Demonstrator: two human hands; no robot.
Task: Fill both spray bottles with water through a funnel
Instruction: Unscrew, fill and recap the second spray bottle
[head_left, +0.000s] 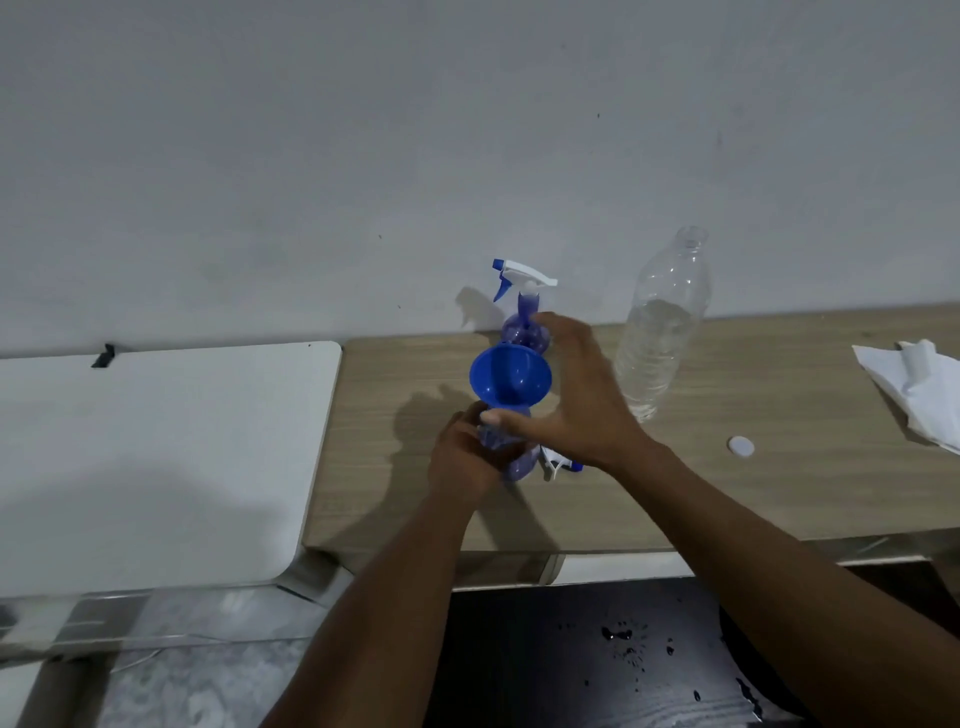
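Principal risk: the funnel (511, 374) sits tilted in the neck of the near spray bottle (517, 467) rather than plumb. In my judgement a pour into it as it stands could run over the low rim or rock the narrow stem out of the neck, wetting the wood-grain tabletop (779, 493). The funnel is wide at the mouth and top-heavy on a small bottle. The left hand (462, 462) has its grip clamped round the bottle's body. The right hand (576, 400) is spread apart, thumb against the stem; whether its fingers touch the far rim cannot be told. Second risk: the water bottle (662, 338), tall, thin-walled, ribbed clear plastic, uncapped and part full, stands just right of that hand, and a careless reach could tip it. Both spray bottles are translucent violet, bulbous plastic. The far spray bottle (521, 325) carries its white-and-blue trigger. A loose trigger head (558, 464) lies beside the near one, where it could catch spill. The white cap (741, 446) lies flat to the right, with crumpled tissue (919, 384) at the right edge.
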